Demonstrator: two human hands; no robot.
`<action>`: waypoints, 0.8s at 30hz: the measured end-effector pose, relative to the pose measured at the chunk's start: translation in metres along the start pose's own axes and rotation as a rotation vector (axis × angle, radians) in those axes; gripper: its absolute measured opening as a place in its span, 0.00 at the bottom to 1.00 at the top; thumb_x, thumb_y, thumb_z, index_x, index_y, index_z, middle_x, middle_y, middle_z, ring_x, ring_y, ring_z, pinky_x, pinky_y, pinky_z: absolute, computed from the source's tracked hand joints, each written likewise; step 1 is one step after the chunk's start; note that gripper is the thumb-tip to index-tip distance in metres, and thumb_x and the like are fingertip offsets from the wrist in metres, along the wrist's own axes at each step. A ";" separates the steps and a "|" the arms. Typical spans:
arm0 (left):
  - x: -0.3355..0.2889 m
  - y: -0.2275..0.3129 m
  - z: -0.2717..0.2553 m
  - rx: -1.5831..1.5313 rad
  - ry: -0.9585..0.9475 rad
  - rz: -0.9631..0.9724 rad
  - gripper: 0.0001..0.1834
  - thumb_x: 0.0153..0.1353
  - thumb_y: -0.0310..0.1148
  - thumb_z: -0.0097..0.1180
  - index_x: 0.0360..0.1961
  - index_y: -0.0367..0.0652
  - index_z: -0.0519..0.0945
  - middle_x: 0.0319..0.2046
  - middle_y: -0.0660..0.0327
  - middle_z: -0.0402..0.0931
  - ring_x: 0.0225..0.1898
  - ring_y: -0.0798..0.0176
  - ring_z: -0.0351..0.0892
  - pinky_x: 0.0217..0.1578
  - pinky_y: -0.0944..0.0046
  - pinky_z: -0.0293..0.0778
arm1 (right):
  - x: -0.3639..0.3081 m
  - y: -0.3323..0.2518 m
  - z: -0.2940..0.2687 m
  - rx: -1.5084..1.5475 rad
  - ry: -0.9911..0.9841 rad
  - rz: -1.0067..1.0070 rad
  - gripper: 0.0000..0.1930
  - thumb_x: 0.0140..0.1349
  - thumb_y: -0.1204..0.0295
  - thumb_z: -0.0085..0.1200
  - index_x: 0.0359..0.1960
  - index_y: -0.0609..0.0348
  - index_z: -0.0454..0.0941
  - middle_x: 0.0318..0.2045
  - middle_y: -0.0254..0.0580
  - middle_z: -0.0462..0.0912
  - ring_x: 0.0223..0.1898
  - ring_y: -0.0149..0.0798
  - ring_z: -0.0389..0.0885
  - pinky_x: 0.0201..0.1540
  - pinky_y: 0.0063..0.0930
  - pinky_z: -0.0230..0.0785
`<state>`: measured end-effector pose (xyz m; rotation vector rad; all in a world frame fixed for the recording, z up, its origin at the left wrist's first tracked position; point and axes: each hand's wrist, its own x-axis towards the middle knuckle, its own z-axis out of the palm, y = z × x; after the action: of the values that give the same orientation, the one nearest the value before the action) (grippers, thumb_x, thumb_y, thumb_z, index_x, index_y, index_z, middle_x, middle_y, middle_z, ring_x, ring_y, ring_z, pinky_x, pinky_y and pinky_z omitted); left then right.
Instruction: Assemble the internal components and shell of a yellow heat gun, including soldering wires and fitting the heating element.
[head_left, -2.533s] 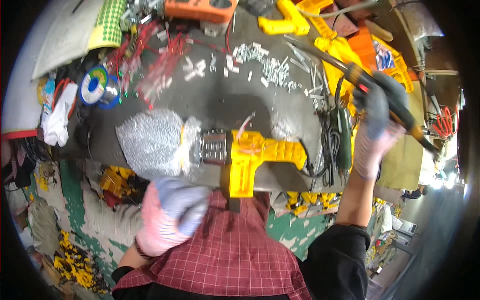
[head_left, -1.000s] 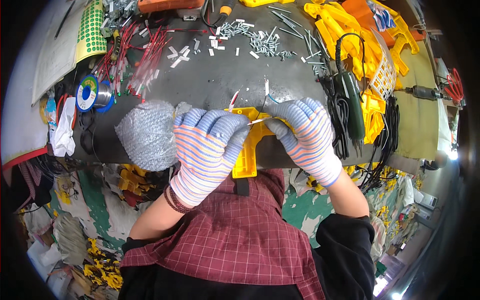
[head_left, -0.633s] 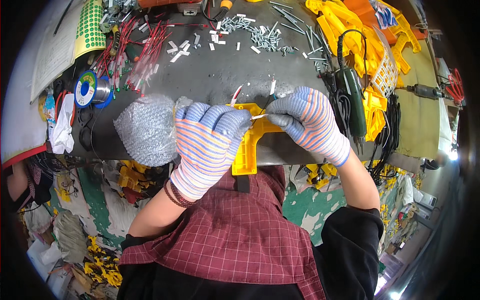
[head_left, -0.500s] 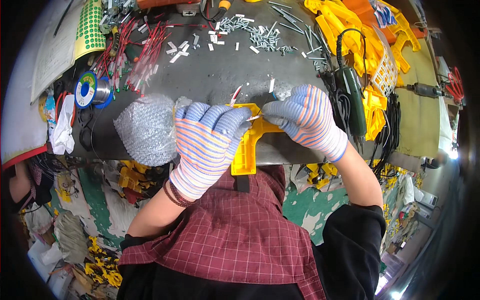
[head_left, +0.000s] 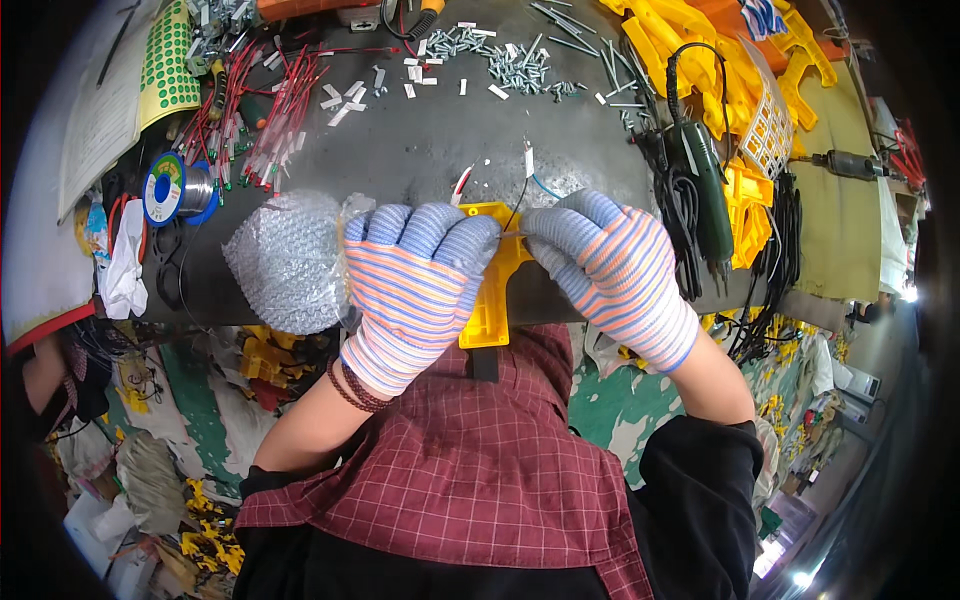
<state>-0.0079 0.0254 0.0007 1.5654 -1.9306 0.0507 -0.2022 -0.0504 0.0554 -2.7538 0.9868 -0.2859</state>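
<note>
Both my hands wear striped knit gloves and meet above a yellow plastic housing (head_left: 487,318) at the bench's near edge. My left hand (head_left: 418,262) is closed in a pinch over the housing's left side. Facing it, my right hand (head_left: 612,268) pinches too. A short length of thin wire (head_left: 511,234) spans the gap between the fingertips; its ends are hidden by the gloves. Beyond the fingers stand a dark wire with a white tag (head_left: 529,160), a blue wire (head_left: 545,188) and a red-and-white wire end (head_left: 461,185).
Bubble wrap (head_left: 288,262) lies beside my left hand, near a solder spool (head_left: 172,190) and red wires (head_left: 285,130). Screws (head_left: 518,70) are scattered at the back. On the right are a dark green corded tool (head_left: 706,190) and a pile of yellow housings (head_left: 690,60).
My right hand has come lower, toward me. The dark wire and the blue wire now show beyond the fingers. The left hand stays almost in place.
</note>
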 end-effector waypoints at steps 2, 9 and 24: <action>0.002 0.001 0.001 -0.021 0.025 0.010 0.10 0.50 0.37 0.63 0.36 0.52 0.83 0.34 0.63 0.77 0.35 0.55 0.73 0.38 0.53 0.67 | 0.004 0.005 0.000 0.024 -0.011 0.014 0.10 0.52 0.66 0.60 0.37 0.46 0.81 0.27 0.43 0.75 0.25 0.51 0.79 0.28 0.43 0.72; 0.002 0.000 0.000 0.023 0.007 0.091 0.12 0.49 0.38 0.65 0.37 0.53 0.83 0.33 0.64 0.77 0.35 0.55 0.73 0.39 0.53 0.67 | 0.006 0.012 0.001 0.121 -0.041 -0.034 0.08 0.55 0.63 0.60 0.35 0.47 0.81 0.26 0.42 0.77 0.27 0.50 0.79 0.29 0.42 0.72; 0.001 -0.001 0.001 -0.066 0.050 0.099 0.11 0.50 0.38 0.66 0.37 0.53 0.84 0.33 0.65 0.77 0.35 0.57 0.72 0.38 0.54 0.66 | -0.033 0.031 -0.002 0.382 0.322 0.071 0.20 0.52 0.74 0.62 0.49 0.57 0.79 0.40 0.44 0.82 0.37 0.49 0.81 0.43 0.36 0.73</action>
<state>-0.0077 0.0240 -0.0001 1.4123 -1.9506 0.0670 -0.2462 -0.0525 0.0458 -2.3627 0.9773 -0.8327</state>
